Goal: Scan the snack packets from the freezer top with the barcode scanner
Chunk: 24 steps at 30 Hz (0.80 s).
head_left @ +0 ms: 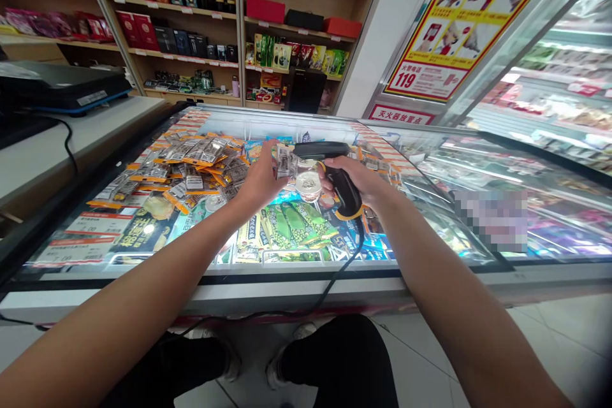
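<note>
My left hand [261,180] is closed around a small packaged ice cream [283,161], held up over the chest freezer [296,280]. My right hand [359,182] grips a black and orange barcode scanner [335,169], its head pointing left at the package. A round lidded cup [308,185] shows just below the scanner head, between my two hands; which hand holds it I cannot tell. The scanner's black cable [335,280] hangs down over the freezer's front edge.
The freezer holds several wrapped ice creams [201,166] under its glass. A counter [57,140] with a black device [62,86] stands at left. Wooden shelves [239,25] of boxes and bottles line the back. A second freezer [526,204] sits right, under a red poster [459,19].
</note>
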Each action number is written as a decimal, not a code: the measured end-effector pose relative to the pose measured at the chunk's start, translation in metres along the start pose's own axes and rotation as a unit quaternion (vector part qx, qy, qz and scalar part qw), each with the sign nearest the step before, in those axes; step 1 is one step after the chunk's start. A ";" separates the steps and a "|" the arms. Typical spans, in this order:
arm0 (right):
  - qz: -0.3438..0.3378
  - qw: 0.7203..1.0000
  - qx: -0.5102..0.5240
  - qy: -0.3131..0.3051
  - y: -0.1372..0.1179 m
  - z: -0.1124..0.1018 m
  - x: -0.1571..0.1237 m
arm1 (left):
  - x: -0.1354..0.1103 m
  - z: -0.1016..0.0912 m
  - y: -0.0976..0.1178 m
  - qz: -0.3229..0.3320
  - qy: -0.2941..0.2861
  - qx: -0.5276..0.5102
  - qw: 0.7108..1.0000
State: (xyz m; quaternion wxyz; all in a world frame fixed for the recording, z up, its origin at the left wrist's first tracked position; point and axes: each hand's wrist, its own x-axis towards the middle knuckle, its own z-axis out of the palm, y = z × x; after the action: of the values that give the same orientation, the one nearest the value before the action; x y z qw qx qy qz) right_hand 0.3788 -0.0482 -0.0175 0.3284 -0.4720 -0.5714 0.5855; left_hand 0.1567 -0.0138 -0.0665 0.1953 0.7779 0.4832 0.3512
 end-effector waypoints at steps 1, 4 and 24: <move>-0.016 0.999 -0.020 0.025 -0.001 -0.001 0.000 | 0.000 -0.003 0.001 -0.010 -0.003 0.018 1.000; -0.073 0.975 -0.134 0.162 -0.004 -0.009 0.000 | 0.000 -0.015 0.003 -0.040 -0.012 0.109 0.993; -0.009 0.931 -0.338 0.138 0.004 -0.001 0.003 | -0.008 0.009 0.013 0.080 -0.063 0.279 0.955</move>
State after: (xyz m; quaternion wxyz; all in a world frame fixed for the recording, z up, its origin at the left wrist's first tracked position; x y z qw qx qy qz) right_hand 0.3793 -0.0452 -0.0218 0.2306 -0.6257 -0.6890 0.2838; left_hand 0.1693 -0.0264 -0.0674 -0.0278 0.8583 0.4845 0.1671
